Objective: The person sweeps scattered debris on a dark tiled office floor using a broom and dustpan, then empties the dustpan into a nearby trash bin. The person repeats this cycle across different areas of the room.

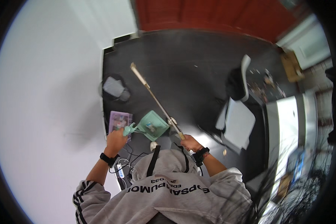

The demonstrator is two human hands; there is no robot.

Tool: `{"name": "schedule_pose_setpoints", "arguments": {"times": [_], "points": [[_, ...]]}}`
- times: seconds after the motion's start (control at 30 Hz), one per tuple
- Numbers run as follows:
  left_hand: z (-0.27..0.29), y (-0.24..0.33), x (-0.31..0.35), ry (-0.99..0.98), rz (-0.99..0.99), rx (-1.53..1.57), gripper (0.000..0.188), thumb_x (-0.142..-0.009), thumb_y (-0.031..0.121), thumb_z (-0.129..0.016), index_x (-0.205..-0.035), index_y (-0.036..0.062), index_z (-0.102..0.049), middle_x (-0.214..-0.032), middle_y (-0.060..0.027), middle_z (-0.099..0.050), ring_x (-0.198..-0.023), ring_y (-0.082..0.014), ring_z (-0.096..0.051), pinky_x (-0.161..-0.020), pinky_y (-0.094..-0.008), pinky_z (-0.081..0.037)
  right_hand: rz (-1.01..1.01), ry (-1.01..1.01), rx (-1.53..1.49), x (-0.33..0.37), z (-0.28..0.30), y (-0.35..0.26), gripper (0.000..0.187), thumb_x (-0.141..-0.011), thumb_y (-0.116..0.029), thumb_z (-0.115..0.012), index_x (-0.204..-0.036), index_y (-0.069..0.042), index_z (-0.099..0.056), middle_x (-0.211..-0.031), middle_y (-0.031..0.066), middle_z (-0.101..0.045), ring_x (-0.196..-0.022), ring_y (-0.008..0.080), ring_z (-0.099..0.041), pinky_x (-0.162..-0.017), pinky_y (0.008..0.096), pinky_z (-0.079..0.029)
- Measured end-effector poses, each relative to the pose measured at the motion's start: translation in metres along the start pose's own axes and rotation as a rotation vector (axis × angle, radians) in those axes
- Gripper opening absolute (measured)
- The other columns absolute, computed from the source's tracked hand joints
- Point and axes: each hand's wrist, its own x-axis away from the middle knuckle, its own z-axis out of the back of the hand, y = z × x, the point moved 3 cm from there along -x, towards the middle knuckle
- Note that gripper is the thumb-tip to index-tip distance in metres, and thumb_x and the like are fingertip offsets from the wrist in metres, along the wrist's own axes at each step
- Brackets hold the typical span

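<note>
My left hand [116, 142] is closed round the pale green handle of a mint-green dustpan [161, 128]. Small bits of litter lie in the pan, which hangs in front of me. In my right hand [191, 143] is a long, thin pole [158, 102], gripped near its lower end in the picture. It slants away to the far left, with a thicker cream-coloured section at its far end. Whether it bears a brush cannot be made out.
A purple basket [114, 122] with small items stands beside my left hand, near the wall. Farther along is a dark bin [124, 96] with a pale liner. Cables and a power strip [120, 171] lie at lower left. To the right stands a white chair [238, 123]; scattered litter [269, 81] lies beyond.
</note>
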Motion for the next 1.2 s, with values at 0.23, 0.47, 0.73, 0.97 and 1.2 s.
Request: {"name": "schedule_pose_setpoints", "arguments": {"times": [0.23,0.47,0.73,0.97,1.2], "points": [[-0.083,0.031,0.041,-0.247,-0.154,0.071,0.022,-0.074,0.025,-0.065,-0.08,0.0052,-0.059,-0.074,-0.02,-0.063,-0.074,-0.0404,-0.061,-0.066,-0.0502,-0.048,-0.177,0.379,0.016,0.112,-0.03,0.162,0.017,-0.071,-0.017,-0.056,-0.068,-0.001,-0.053,-0.051,0.0054,-0.05,-0.04,0.0144,-0.047,-0.036,0.0299,-0.035],[-0.112,0.095,0.058,-0.436,-0.368,0.005,0.026,-0.073,0.026,-0.067,-0.084,0.0039,-0.059,-0.078,-0.022,-0.064,-0.079,-0.0424,-0.06,-0.068,-0.0504,-0.048,-0.43,0.625,-0.197,0.212,-0.07,0.295,0.014,-0.074,-0.012,-0.053,-0.068,0.0,-0.056,-0.053,0.0079,-0.052,-0.042,0.0182,-0.049,-0.036,0.0326,-0.034],[-0.144,0.207,0.09,-0.551,-0.576,-0.039,0.029,-0.074,0.029,-0.068,-0.087,0.0042,-0.059,-0.083,-0.0218,-0.064,-0.084,-0.0428,-0.06,-0.073,-0.0507,-0.047,-0.492,0.834,-0.675,0.293,-0.094,0.418,0.014,-0.072,-0.005,-0.057,-0.06,0.001,-0.054,-0.052,0.0085,-0.051,-0.04,0.0184,-0.048,-0.035,0.0317,-0.032],[-0.201,0.32,0.161,-0.612,-0.645,-0.073,0.029,-0.075,0.029,-0.067,-0.088,0.0055,-0.057,-0.08,-0.0218,-0.064,-0.081,-0.043,-0.059,-0.069,-0.0519,-0.046,-0.305,1.092,-1.078,0.336,-0.028,0.535,0.013,-0.075,-0.001,-0.052,-0.063,0.004,-0.051,-0.052,0.0097,-0.049,-0.041,0.0179,-0.048,-0.034,0.0321,-0.032],[-0.266,0.435,0.245,-0.532,-0.569,-0.152,0.028,-0.077,0.03,-0.067,-0.087,0.0063,-0.056,-0.076,-0.0194,-0.062,-0.079,-0.0417,-0.059,-0.069,-0.0501,-0.047,-0.321,1.076,-0.776,0.356,0.188,0.654,0.011,-0.077,-0.004,-0.056,-0.073,0.006,-0.055,-0.053,0.0088,-0.051,-0.039,0.0193,-0.048,-0.035,0.0332,-0.037]]}}
